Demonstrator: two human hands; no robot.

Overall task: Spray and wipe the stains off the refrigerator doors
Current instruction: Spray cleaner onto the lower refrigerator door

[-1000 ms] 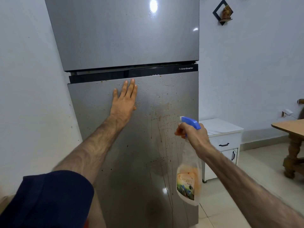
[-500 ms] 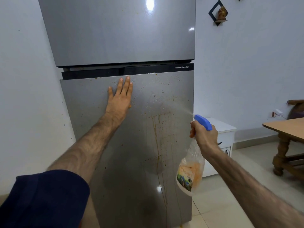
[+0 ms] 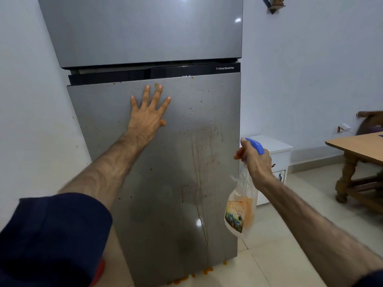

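Note:
A grey two-door refrigerator fills the middle of the head view. Its lower door carries brown-orange drip streaks and scattered specks; the upper door looks mostly clean. My left hand presses flat on the top of the lower door with fingers spread. My right hand grips the neck of a clear spray bottle with a blue trigger head, fingers on the trigger, nozzle facing the stained area from the door's right edge.
A white wall stands close on the left. A small white cabinet sits right of the fridge. A wooden table stands at far right. Orange spill spots lie on the tiled floor at the fridge's foot.
The view has tilted down, showing the fridge's foot and the floor spill. My left hand's fingers have spread wider on the door. The spray bottle stays by the door's right edge.

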